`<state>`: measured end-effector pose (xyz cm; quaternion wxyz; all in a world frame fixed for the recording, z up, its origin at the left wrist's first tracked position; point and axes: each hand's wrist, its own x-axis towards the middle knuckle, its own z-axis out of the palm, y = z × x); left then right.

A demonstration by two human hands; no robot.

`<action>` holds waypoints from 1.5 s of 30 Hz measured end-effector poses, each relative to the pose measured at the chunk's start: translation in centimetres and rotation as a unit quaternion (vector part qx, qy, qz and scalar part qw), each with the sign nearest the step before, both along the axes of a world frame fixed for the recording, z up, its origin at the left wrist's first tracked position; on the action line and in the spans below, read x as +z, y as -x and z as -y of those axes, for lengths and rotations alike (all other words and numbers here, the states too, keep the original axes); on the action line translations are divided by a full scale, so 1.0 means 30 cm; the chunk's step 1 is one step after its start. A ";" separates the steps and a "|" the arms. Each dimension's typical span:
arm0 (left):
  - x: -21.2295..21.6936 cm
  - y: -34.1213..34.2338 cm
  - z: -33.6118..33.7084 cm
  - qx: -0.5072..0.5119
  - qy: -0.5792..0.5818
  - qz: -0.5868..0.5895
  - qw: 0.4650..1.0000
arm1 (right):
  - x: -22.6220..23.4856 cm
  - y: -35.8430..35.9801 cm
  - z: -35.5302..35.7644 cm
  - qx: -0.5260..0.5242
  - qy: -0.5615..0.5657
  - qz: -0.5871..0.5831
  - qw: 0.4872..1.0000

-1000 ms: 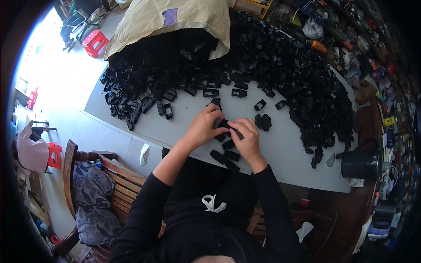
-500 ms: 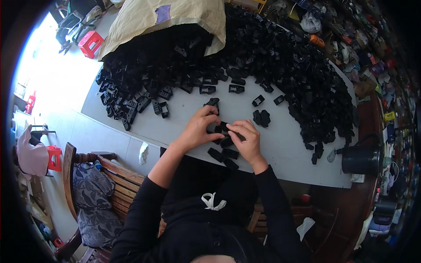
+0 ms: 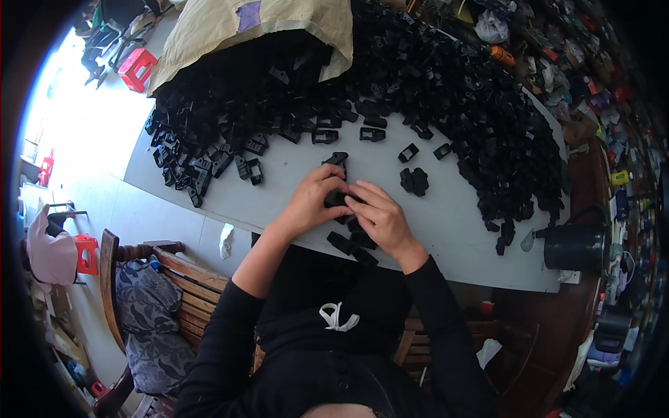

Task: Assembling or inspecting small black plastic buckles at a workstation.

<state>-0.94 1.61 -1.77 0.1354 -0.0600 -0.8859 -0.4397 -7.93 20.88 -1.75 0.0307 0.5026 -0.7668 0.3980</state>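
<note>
At frame centre, a small black hard-plastic part (image 3: 334, 199) is gripped by the left hand (image 3: 309, 203); closure of the right hand (image 3: 382, 219) cannot be told. Judged light, stiff; best held by its sides.

Blk long-slv top (image 3: 296, 380) w/ btns (image 3: 343, 384), wht drawstring bow (image 3: 337, 324) at waist

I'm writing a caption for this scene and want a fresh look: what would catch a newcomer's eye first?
Probably the great heap of black parts sweeping across the far side and right of the pale table. Next, the tan sack with a purple patch, its open mouth over the heap at the far left. Then the left hand and right hand, close together near the table's front edge.
</note>
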 end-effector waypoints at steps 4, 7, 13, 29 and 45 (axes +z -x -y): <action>0.010 -0.032 -0.007 -0.005 0.020 -0.013 1.000 | -0.014 -0.048 -0.034 0.005 -0.035 0.082 0.996; 0.005 -0.086 -0.031 -0.002 0.025 -0.011 1.000 | -0.010 -0.119 -0.053 -0.019 -0.037 0.059 0.997; 0.020 -0.243 -0.085 -0.095 0.112 -0.047 0.988 | 0.016 -0.157 -0.143 0.036 -0.001 0.147 0.988; 0.080 0.080 0.029 0.042 0.294 -0.055 0.953 | 0.029 0.038 -0.068 -0.171 -0.022 -0.082 0.982; 0.076 0.074 -0.102 0.078 -0.058 0.085 0.992 | -0.079 -0.055 -0.001 -0.167 0.292 0.347 0.876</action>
